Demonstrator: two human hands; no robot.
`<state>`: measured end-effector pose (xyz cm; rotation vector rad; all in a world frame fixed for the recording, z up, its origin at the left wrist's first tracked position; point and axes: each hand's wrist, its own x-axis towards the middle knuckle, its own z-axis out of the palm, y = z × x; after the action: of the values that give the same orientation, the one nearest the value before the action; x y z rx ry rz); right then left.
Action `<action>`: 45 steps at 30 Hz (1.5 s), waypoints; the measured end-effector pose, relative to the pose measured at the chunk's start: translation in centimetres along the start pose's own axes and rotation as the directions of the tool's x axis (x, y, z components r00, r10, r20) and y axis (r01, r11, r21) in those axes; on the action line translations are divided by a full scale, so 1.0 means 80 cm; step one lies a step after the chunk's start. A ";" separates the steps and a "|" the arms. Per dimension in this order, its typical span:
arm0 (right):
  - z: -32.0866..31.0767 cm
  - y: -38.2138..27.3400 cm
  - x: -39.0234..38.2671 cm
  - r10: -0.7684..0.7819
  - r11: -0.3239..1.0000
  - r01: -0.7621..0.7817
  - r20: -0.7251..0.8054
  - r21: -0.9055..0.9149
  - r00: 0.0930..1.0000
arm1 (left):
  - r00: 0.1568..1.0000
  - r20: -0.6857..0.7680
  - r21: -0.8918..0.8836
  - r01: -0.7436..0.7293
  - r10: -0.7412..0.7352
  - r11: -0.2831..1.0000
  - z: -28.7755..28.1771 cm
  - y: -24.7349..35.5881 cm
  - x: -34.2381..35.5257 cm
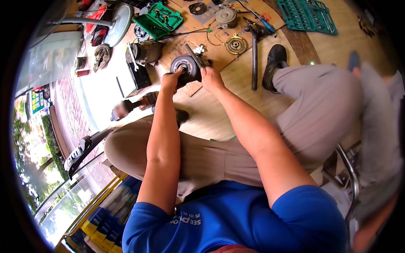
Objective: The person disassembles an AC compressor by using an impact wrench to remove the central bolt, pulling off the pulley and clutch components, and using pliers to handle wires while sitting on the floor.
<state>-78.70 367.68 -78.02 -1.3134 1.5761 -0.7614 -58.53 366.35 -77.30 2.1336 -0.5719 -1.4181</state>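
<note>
A dark grooved pulley (pixel 179 64) with a lighter ring on its face is held out over the cardboard, beyond my knees. My left hand (pixel 171 81) is closed on its near left side, with the thumb pressed by the hub. At the pulley's right edge my right hand (pixel 213 80) is closed round the lower end of a straight metal bar (pixel 193 55), which slants up and left across the pulley's far side. The right fingertips are partly hidden, so whether they also touch the pulley cannot be told.
Brown cardboard (pixel 217 65) carries a brass-coloured round plate (pixel 236 44), a round metal part (pixel 226 17) and a T-shaped bar (pixel 255 59). A wrench (pixel 133 58) leans on a dark cylindrical unit (pixel 148 52). Green (pixel 147 20) and teal (pixel 291 14) tool cases lie open. Another person's trousers (pixel 377 126) blur at right.
</note>
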 end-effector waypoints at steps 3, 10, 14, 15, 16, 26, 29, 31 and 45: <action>0.006 -0.002 0.001 -0.050 0.999 0.050 0.016 0.007 0.999 | 1.000 0.002 -0.011 0.005 -0.005 1.000 0.000 -0.005 0.007; 0.005 0.006 0.007 0.162 0.979 -0.157 -0.031 0.127 0.986 | 0.992 0.125 -0.064 0.033 -0.024 0.997 0.009 0.019 -0.038; 0.005 0.018 0.006 0.073 0.994 -0.068 -0.053 0.091 0.996 | 0.988 -0.034 0.233 -0.140 0.152 0.962 0.017 0.040 -0.061; 0.011 0.019 0.002 0.059 0.993 -0.050 -0.084 0.104 0.995 | 0.969 -0.054 0.331 -0.210 0.240 0.920 0.018 0.041 -0.058; 0.017 0.016 -0.002 0.041 0.992 -0.028 -0.107 0.121 0.993 | 0.967 0.024 0.276 -0.250 0.254 0.928 0.007 0.041 -0.046; 0.005 0.025 0.000 0.029 0.993 -0.035 0.057 0.111 0.998 | 0.971 0.019 0.118 -0.238 0.238 0.964 0.011 0.031 -0.029; 0.010 0.021 0.002 0.036 0.987 -0.042 0.044 0.154 0.998 | 0.937 -0.084 0.264 -0.307 0.339 0.914 0.010 0.018 -0.019; 0.004 0.011 -0.004 -0.069 0.994 0.066 0.040 0.090 0.997 | 0.933 -0.100 0.189 -0.322 0.345 0.928 0.008 0.011 -0.013; 0.010 0.015 -0.003 -0.018 0.999 0.017 0.009 0.050 1.000 | 0.963 -0.160 -0.056 -0.230 0.218 0.972 0.019 0.017 -0.035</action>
<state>-78.41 368.28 -79.35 -1.2939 1.5306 -0.7998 -61.01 366.70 -74.95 2.0252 -0.6674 -1.1253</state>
